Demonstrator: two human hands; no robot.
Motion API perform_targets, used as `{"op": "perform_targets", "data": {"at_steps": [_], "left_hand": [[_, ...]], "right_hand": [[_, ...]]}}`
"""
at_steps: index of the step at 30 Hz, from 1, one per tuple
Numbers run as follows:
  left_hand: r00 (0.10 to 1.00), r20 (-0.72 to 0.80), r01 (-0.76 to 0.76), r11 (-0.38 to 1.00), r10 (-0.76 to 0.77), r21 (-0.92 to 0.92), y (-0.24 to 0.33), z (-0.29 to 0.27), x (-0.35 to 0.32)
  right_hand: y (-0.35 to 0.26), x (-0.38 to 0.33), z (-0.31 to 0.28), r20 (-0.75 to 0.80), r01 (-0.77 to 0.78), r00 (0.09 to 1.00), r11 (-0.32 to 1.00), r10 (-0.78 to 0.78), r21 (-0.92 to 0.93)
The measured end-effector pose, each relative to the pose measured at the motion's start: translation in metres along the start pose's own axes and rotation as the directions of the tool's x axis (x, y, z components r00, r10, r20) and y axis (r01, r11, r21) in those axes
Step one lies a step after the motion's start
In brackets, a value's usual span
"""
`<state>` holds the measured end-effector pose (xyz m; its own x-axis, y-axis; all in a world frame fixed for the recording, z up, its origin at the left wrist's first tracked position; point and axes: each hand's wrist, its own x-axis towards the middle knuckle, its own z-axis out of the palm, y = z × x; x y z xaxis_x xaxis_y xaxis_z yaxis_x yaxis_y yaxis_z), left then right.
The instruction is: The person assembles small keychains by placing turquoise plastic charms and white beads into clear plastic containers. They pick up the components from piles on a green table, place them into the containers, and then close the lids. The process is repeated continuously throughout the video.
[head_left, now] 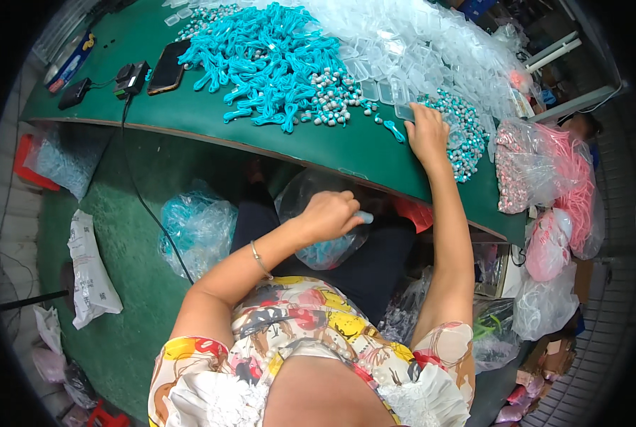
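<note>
My left hand (330, 215) is closed over my lap, in front of the table edge. From its fingers sticks out the end of a small clear plastic box (364, 217) with something pale blue inside. Over the table, my right hand (429, 134) has its fingertips on another clear plastic box (405, 112), at the edge of a large heap of such boxes (403, 43). A single short bundle of turquoise cord (394, 131) lies just left of that hand. Beside its wrist spreads a pile of small turquoise and silvery beads (466, 146).
A big heap of bundled turquoise cords (268, 57) and grey-white beads (332, 96) covers the green table (175, 117). A phone (167, 67) and a black device (130, 80) with a hanging cable lie left. Below are a bag of turquoise pieces (198, 228) and an open clear bag (321, 252).
</note>
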<state>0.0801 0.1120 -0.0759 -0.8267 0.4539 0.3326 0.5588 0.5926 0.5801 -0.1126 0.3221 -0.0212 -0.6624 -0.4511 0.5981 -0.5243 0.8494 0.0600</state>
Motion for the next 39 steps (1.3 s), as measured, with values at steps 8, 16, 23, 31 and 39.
{"op": "perform_targets", "data": {"at_steps": [8,16,23,31,39], "left_hand": [[0.998,-0.014,-0.060,0.991,0.059,-0.119,0.010,-0.013,0.008],[0.920,-0.374,0.203,0.960,-0.120,0.191,-0.025,-0.045,0.121],[0.934,-0.304,0.295,0.885,-0.187,0.361,-0.028,-0.023,0.150],[0.993,-0.115,0.034,0.937,0.006,0.348,-0.023,-0.066,0.101],[0.966,-0.242,0.138,0.975,-0.094,0.173,-0.020,-0.052,0.089]], "right_hand": [[0.011,0.007,-0.006,0.009,0.244,0.970,0.964,-0.245,-0.105],[0.027,0.002,-0.016,-0.192,-0.188,0.953,0.956,0.233,0.226],[0.005,-0.036,-0.051,0.018,-0.369,0.905,0.764,0.424,0.529],[-0.036,-0.051,-0.050,0.190,-0.309,0.951,0.795,0.245,0.522],[0.017,-0.031,-0.022,0.111,-0.252,0.966,0.942,0.233,0.221]]}}
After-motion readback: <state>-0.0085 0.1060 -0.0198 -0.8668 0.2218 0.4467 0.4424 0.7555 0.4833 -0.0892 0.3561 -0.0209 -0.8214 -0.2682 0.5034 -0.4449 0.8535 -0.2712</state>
